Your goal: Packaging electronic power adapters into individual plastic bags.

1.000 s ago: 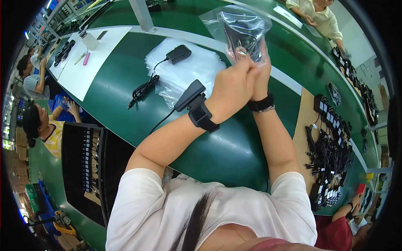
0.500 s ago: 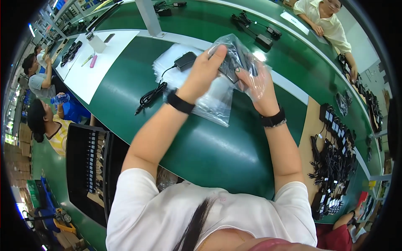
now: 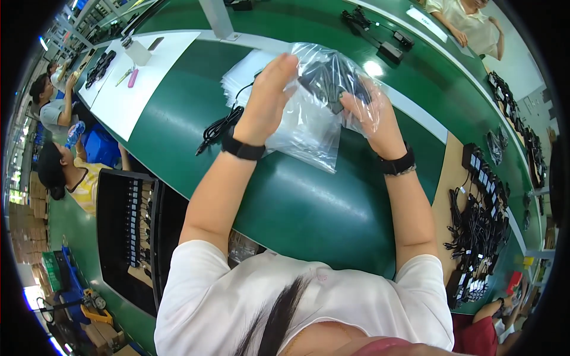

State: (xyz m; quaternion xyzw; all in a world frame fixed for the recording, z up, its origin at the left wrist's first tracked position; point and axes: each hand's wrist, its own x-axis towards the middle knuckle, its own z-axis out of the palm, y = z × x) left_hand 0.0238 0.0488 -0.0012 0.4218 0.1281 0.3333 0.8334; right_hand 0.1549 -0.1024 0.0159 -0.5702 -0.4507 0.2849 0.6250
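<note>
A clear plastic bag [image 3: 309, 56] with a black power adapter [image 3: 332, 83] and its cable inside is held up over the green bench. My right hand [image 3: 380, 118] grips the bag and adapter from the right, with film lying across its fingers. At the bag's left edge, my left hand [image 3: 267, 101] has its fingers stretched out, its palm turned toward the bag. Beneath is a stack of flat clear bags [image 3: 303, 139]. A coiled black cable [image 3: 219, 129] lies beside the stack; the adapter it leads to is mostly hidden behind my left hand.
Many black adapters with cables [image 3: 475, 207] lie on a brown board at right. A black bin [image 3: 122, 237] with rows of adapters stands at left. White sheets [image 3: 160, 65] bear a bottle [image 3: 136, 52] and a pink tool [image 3: 133, 78]. Co-workers sit around the benches.
My left hand has moved left and its fingers have straightened off their grip on the bag. My right hand still holds the bag, shifted slightly right. The far co-worker's arm has drawn back.
</note>
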